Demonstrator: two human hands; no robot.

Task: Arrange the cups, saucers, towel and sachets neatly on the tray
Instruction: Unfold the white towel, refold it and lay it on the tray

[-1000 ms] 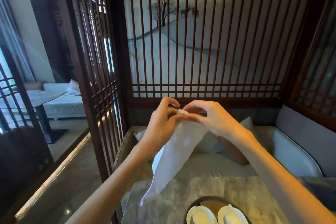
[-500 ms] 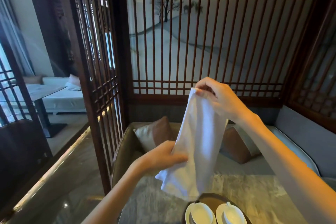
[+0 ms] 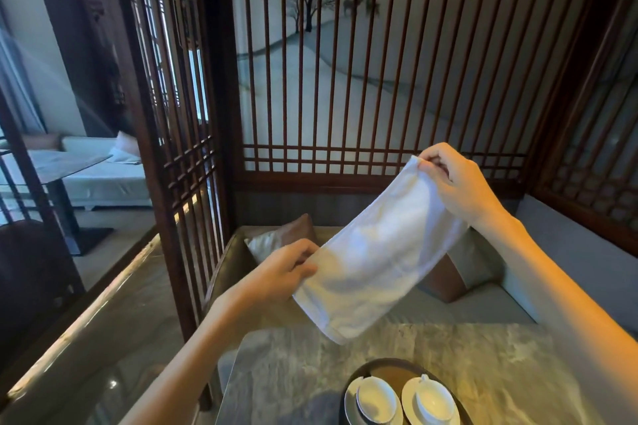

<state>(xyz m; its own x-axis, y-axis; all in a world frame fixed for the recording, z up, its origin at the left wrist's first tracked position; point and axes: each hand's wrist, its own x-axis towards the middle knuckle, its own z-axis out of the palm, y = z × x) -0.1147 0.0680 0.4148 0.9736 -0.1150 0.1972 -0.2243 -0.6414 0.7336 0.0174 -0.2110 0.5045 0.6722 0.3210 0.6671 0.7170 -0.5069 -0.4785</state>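
Stretched slantwise now, towel [image 3: 376,252] between left hand [image 3: 283,272] and right hand [image 3: 455,183].

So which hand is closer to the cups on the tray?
The left hand. It holds the towel's lower end, up and left of the cups. The right hand pinches the top end, much higher up.

White towel [image 3: 373,252], white cups [image 3: 376,402] and saucers [image 3: 409,400], dark brown tray [image 3: 386,365], grey-green veined marble table [image 3: 293,362].
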